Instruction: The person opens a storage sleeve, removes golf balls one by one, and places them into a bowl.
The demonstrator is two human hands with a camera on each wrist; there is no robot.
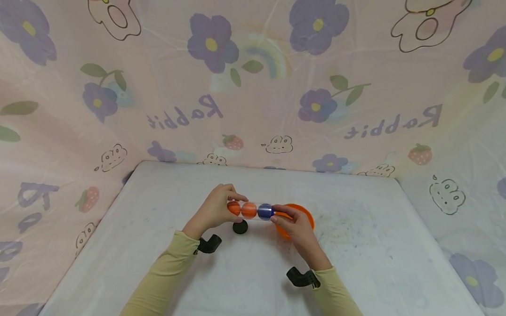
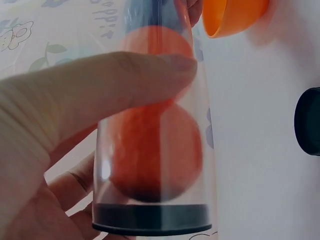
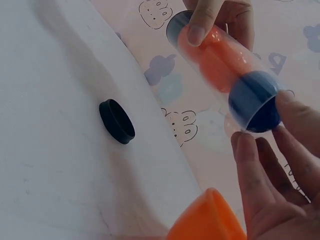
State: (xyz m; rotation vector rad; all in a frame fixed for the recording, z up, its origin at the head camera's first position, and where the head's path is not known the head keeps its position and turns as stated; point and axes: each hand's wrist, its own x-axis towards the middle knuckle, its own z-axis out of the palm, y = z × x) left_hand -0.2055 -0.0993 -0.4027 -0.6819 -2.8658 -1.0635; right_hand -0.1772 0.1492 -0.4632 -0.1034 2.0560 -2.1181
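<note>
A clear tube (image 1: 257, 211) is held level above the table, with two orange balls (image 3: 225, 67) and one blue ball (image 3: 255, 97) lined up inside. My left hand (image 1: 215, 206) grips its left end, thumb across the plastic beside the orange balls. That end wears a black cap (image 2: 152, 219). At the other end, next to the blue ball, my right hand (image 1: 295, 228) pinches the tube between thumb and fingers. No cap shows on this end. A loose black lid (image 1: 240, 227) lies on the table below the tube.
An orange bowl (image 1: 310, 216) stands on the white table (image 1: 247, 280), partly behind my right hand. Patterned cloth (image 1: 255, 101) rises behind the table and along both sides. A black wrist mount (image 1: 210, 244) sticks out from the left sleeve, another (image 1: 300, 277) from the right.
</note>
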